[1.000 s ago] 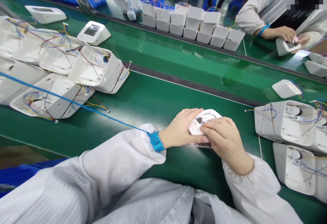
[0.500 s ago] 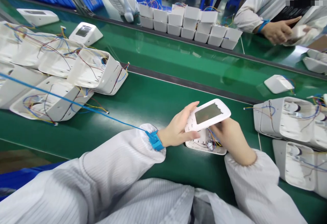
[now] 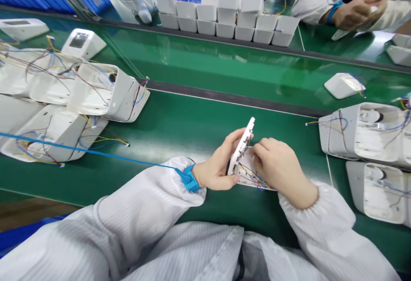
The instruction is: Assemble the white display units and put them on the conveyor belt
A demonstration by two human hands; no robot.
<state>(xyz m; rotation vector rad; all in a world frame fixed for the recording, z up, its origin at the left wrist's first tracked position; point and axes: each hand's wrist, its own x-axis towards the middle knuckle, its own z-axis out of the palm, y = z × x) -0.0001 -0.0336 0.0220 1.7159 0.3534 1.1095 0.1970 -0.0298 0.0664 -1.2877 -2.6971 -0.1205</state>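
My left hand (image 3: 215,167) grips a white front cover (image 3: 241,147) by its lower part, thumb on the near side. The cover stands tilted on edge, so its inner side faces right and its screen is turned out of sight. Beside it on the bench lies an open white housing (image 3: 246,159) with coloured wires (image 3: 253,177) running inside. Over the right part of this housing is my right hand (image 3: 282,163), fingers curled inward. Its fingertips are hidden, so what they pinch cannot be made out. A blue wrist strap (image 3: 189,178) with a cord circles my left wrist.
Open white housings with loose wires (image 3: 93,88) crowd the left, and more housings (image 3: 375,131) stand at the right. A single housing (image 3: 345,85) lies beyond the dark rail. Stacked white housings (image 3: 227,16) line the far side. A co-worker's hands (image 3: 359,12) are at upper right.
My left hand has tipped the cover from screen-up to nearly upright. My right hand has come out from under the cover and now curls over the housing. The view has shifted slightly.
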